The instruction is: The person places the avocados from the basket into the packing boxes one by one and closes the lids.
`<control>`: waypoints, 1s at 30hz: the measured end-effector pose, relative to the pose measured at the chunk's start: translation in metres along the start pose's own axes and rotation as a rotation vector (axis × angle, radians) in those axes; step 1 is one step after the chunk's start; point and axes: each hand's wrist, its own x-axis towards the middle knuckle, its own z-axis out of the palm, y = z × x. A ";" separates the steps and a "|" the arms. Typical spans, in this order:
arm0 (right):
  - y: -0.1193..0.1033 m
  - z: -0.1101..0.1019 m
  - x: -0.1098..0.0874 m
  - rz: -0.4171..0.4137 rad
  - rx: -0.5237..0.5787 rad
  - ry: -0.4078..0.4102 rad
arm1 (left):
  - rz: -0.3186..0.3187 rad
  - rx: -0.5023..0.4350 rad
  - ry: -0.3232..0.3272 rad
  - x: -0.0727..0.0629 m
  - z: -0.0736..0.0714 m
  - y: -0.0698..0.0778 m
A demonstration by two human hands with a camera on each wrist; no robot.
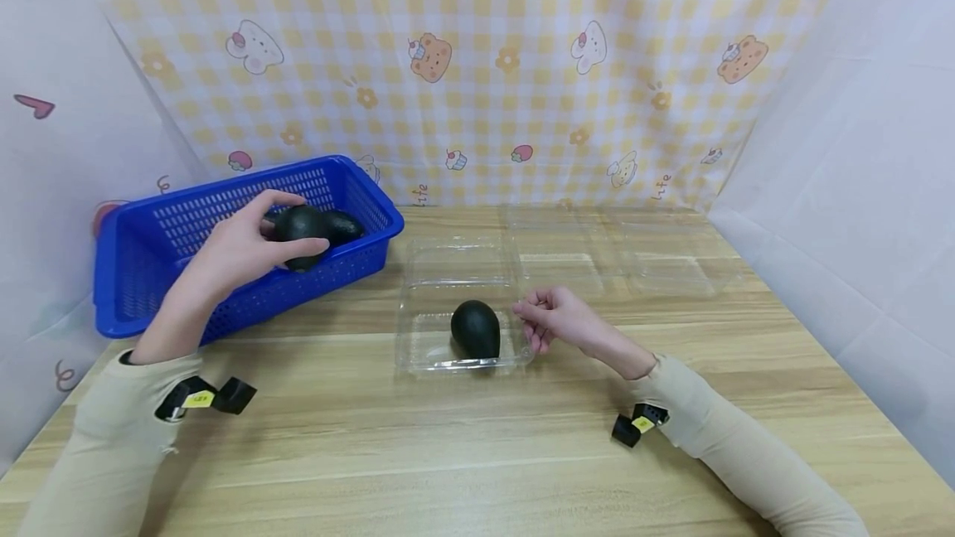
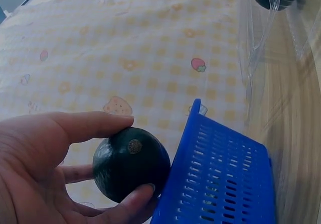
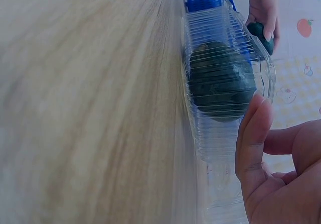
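- The table point(image 1: 462, 437) lay level and smooth-looking; a round fruit dropped onto it might have rolled toward the near edge.
- The blue basket point(image 1: 366, 263) sat at the far left, its right rim beside the raised avocado; lifting too low could have knocked fruit against that rim.
- The near clear container point(image 1: 429, 338) stood open at the middle, lid side laid far. Its thin plastic looked light, so a push from the right could have slid or tipped it.
- Two more clear containers, point(image 1: 559, 247) point(image 1: 664, 255) far and right, stood close behind; shoving the near one that way risked disturbing them.
- The left hand point(image 1: 242, 243), over the basket, gripped an avocado point(image 1: 302, 226) between thumb and fingers; a loose hold on its rounded skin could have let it slip.
- The right hand point(image 1: 563, 317) had bent fingers at the near container's right rim; whether it pinched or only touched could not be told.
- One avocado point(image 1: 476, 330) rested right of centre inside that container, where a second, set down carelessly, might have bumped it.
- Another avocado point(image 1: 341, 226) lay in the basket's right end, liable to roll if nudged.
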 end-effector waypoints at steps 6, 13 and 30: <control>0.000 0.000 0.000 -0.002 0.009 0.000 | 0.034 0.008 -0.008 -0.003 0.005 0.009; 0.000 0.000 0.000 -0.004 0.012 -0.001 | 0.059 0.020 -0.043 -0.006 0.010 0.016; -0.001 0.000 0.000 -0.004 0.003 -0.003 | 0.101 -0.007 -0.084 -0.010 0.023 0.028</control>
